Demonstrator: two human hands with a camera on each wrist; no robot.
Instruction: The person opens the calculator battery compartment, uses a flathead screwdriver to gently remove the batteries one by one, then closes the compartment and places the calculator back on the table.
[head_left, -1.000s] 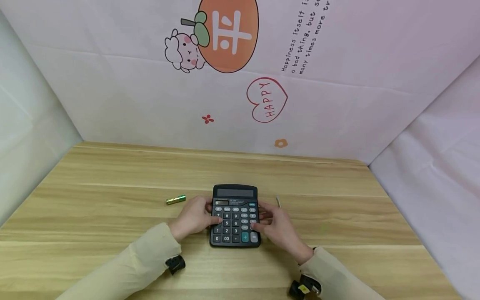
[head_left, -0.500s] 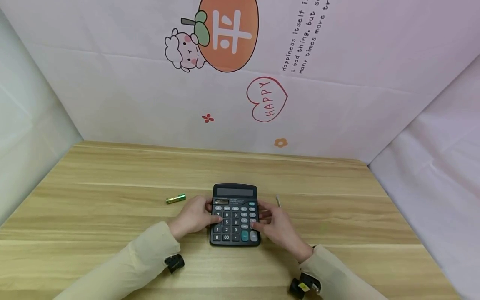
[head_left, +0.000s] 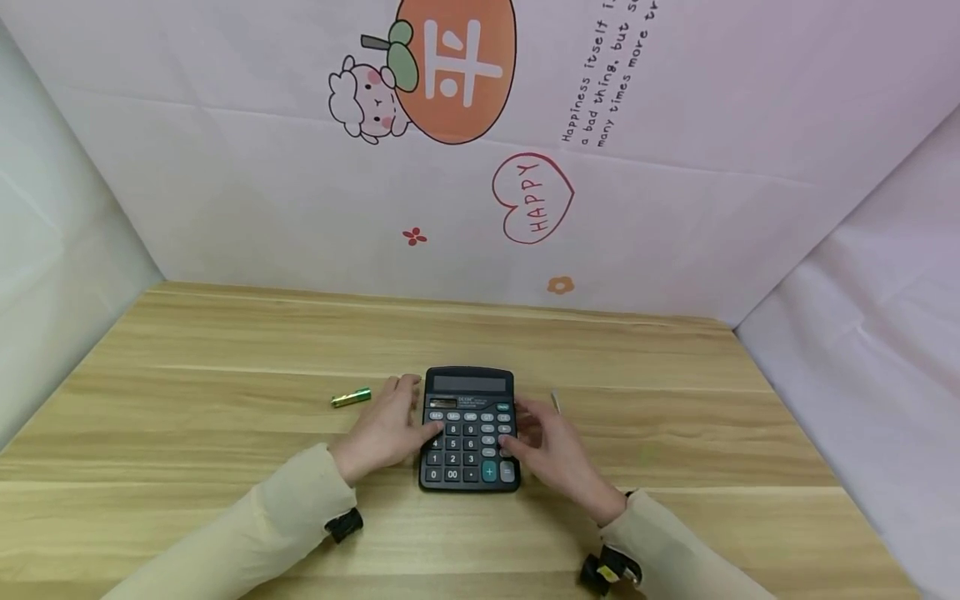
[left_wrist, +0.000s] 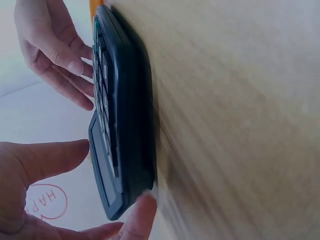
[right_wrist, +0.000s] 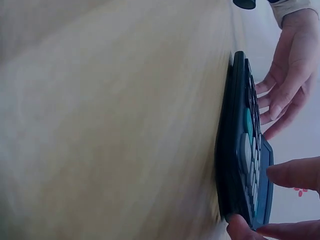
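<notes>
A black calculator (head_left: 471, 458) with grey and green keys lies face up on the wooden table, its display end toward the wall. My left hand (head_left: 382, 429) is at its left side, thumb over the upper left keys and other fingers stretched out beside the edge. In the left wrist view, a fingertip (left_wrist: 142, 212) is close to the calculator's side; contact is unclear. At the right side, my right hand (head_left: 558, 450) holds the calculator, thumb over the right-hand keys and fingers bent at the edge. The right wrist view shows a fingertip (right_wrist: 240, 227) against that edge.
A green battery (head_left: 351, 397) lies on the table (head_left: 225, 392) left of the left hand. Beyond the right hand, a thin grey object (head_left: 556, 402) shows partly; its kind is unclear. A white printed backdrop (head_left: 300, 208) rises behind the table.
My left hand's fingers have straightened away from the calculator's left edge, and its thumb has shifted slightly up the keys. The right thumb has moved up a little. The calculator stays in place.
</notes>
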